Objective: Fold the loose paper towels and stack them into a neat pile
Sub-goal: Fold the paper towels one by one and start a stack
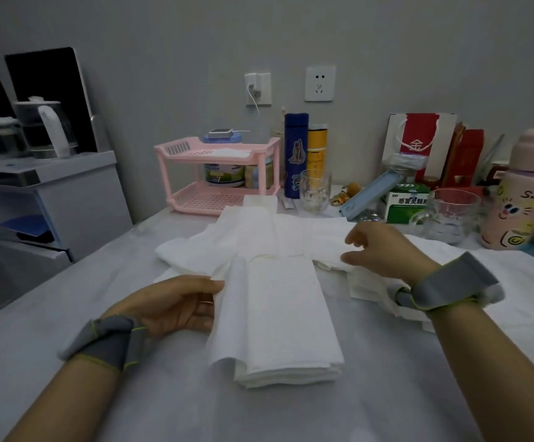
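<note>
Head view: left of the neat pile of folded white paper towels (291,317), my left hand (176,303) pinches the edge of a thin white paper sheet (227,317) that drapes down the pile's left side, thumb on top and fingers beneath. The pile sits on the pale grey tabletop (67,393) straight in front of me, several folded towels deep, its edges fairly square. Just behind the pile lies a rumpled heap of loose white paper towels (252,237), unfolded and overlapping. Right of the pile and a little behind it, my right hand (383,250) has its fingers curled and, as far as I can tell, pinches the near edge of that heap. Further right of the pile, more loose white sheets (520,282) lie spread flat. I judge the job about midway: a good stack is made, the draped sheet needs folding onto it, and both loose lots remain.
</note>
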Available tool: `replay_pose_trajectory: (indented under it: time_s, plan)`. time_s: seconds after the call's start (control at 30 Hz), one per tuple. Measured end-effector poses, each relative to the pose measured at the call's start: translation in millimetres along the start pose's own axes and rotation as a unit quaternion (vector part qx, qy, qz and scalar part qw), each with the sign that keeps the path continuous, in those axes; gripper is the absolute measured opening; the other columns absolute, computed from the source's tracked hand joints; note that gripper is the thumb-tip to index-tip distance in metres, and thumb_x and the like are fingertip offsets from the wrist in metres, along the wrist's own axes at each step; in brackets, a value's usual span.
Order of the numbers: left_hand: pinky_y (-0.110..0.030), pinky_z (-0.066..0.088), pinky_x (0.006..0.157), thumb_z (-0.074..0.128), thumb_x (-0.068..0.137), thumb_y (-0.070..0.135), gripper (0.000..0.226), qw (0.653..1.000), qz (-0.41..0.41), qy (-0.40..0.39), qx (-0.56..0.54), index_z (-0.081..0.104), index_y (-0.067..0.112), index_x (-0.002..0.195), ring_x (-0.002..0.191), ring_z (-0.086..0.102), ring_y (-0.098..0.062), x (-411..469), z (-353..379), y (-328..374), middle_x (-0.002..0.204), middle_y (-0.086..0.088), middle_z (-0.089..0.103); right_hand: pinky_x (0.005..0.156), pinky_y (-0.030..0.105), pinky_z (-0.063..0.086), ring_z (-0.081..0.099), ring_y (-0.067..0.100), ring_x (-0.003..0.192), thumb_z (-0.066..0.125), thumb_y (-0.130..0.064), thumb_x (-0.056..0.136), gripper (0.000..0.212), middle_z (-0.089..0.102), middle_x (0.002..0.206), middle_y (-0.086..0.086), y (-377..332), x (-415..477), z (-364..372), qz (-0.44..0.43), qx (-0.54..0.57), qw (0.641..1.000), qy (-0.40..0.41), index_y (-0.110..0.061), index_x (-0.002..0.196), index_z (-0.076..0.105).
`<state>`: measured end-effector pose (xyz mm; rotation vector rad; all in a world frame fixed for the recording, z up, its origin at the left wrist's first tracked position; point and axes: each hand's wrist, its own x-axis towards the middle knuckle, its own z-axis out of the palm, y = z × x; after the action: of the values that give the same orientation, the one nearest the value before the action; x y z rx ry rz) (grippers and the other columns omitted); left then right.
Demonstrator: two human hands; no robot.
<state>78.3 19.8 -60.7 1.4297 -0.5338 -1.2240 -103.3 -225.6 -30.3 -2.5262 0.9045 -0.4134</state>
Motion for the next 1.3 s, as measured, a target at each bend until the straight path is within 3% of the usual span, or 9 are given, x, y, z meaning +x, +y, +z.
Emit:
replay_pose_trajectory:
  time_s: [0.2,0.3,0.43,0.6,0.7,0.87,1.03,1.2,1.3]
  plan:
    - [-0.028,0.058,0.059,0.061,0.070,0.015,0.033,1.000,0.016,0.004,0.001,0.064,0.001,0.099,0.066,0.069,-0.018,6.0,-0.9,-3.9,0.085,-0.013,0.071,0.103,0.031,0.031,0.037,0.025,0.130,0.051,-0.007,0.089,0.056,0.039,0.142,0.009,3.7,2.5,28.0,-0.024,-0.136,0.990,-0.005,-0.013,0.141,0.031]
    - [-0.027,0.058,0.058,0.060,0.071,0.015,0.035,1.000,0.018,0.004,0.007,0.061,-0.001,0.101,0.064,0.069,-0.018,5.5,-2.0,-4.8,0.083,-0.012,0.070,0.102,0.034,0.034,0.040,0.026,0.128,0.042,-0.002,0.090,0.053,0.041,0.140,0.009,9.3,1.2,34.3,0.012,-0.164,0.986,0.005,-0.012,0.141,0.029]
    - [-0.027,0.058,0.056,0.060,0.071,0.015,0.031,1.000,0.021,0.007,0.003,0.062,0.000,0.097,0.063,0.068,-0.017,7.8,-3.1,-5.9,0.080,-0.012,0.070,0.092,0.032,0.036,0.049,0.025,0.117,0.036,-0.008,0.095,0.036,0.054,0.127,0.005,16.8,2.8,39.9,0.018,-0.216,0.975,0.040,-0.017,0.129,0.044]
    - [-0.027,0.058,0.059,0.060,0.074,0.015,0.037,1.000,0.015,0.010,0.012,0.060,-0.002,0.106,0.066,0.068,-0.018,10.3,-4.6,-6.6,0.089,-0.015,0.067,0.082,0.036,0.043,0.057,0.033,0.101,0.043,-0.016,0.096,0.025,0.064,0.103,0.013,16.5,3.4,35.6,0.026,-0.100,0.989,0.103,-0.006,0.091,0.065]
    - [-0.028,0.059,0.060,0.061,0.071,0.017,0.040,1.000,0.013,0.013,0.015,0.061,-0.003,0.106,0.067,0.068,-0.020,10.3,-5.0,-6.2,0.091,-0.017,0.067,0.080,0.037,0.046,0.058,0.033,0.095,0.052,-0.009,0.091,0.018,0.065,0.100,0.015,15.1,4.3,25.2,0.016,-0.017,0.991,0.131,-0.003,0.094,0.068]
    - [-0.029,0.059,0.061,0.058,0.078,0.014,0.032,1.000,0.012,0.007,0.011,0.059,-0.002,0.107,0.068,0.069,-0.019,10.3,-4.1,-5.6,0.094,-0.017,0.065,0.079,0.037,0.049,0.059,0.028,0.089,0.065,-0.002,0.080,0.013,0.064,0.089,0.009,15.2,6.2,14.9,0.004,-0.001,0.991,0.132,-0.006,0.093,0.066]
    - [-0.028,0.059,0.063,0.055,0.084,0.011,0.030,1.000,0.011,0.009,0.011,0.058,-0.002,0.110,0.070,0.069,-0.020,10.3,-4.2,-5.6,0.097,-0.018,0.064,0.066,0.021,0.038,0.054,0.014,0.072,0.078,-0.010,0.073,0.022,0.060,0.077,0.005,15.1,2.1,6.1,-0.024,0.050,0.994,0.097,-0.003,0.092,0.069]
    - [-0.029,0.058,0.061,0.059,0.075,0.014,0.031,1.000,0.010,0.005,0.009,0.061,-0.001,0.103,0.069,0.070,-0.020,8.2,-3.2,-4.3,0.092,-0.016,0.067,0.059,0.021,0.038,0.050,0.008,0.063,0.068,-0.020,0.084,0.014,0.059,0.070,0.000,3.1,-1.8,-8.4,-0.064,0.103,0.980,0.159,-0.007,0.080,0.067]
    - [-0.030,0.059,0.063,0.061,0.070,0.017,0.039,1.000,0.006,0.004,0.006,0.059,0.001,0.106,0.070,0.069,-0.021,6.6,-3.1,-2.1,0.094,-0.015,0.066,0.066,0.033,0.045,0.053,0.018,0.071,0.054,-0.024,0.093,0.019,0.057,0.080,0.004,-16.9,-7.1,-24.8,-0.064,0.176,0.964,0.187,-0.005,0.090,0.057]
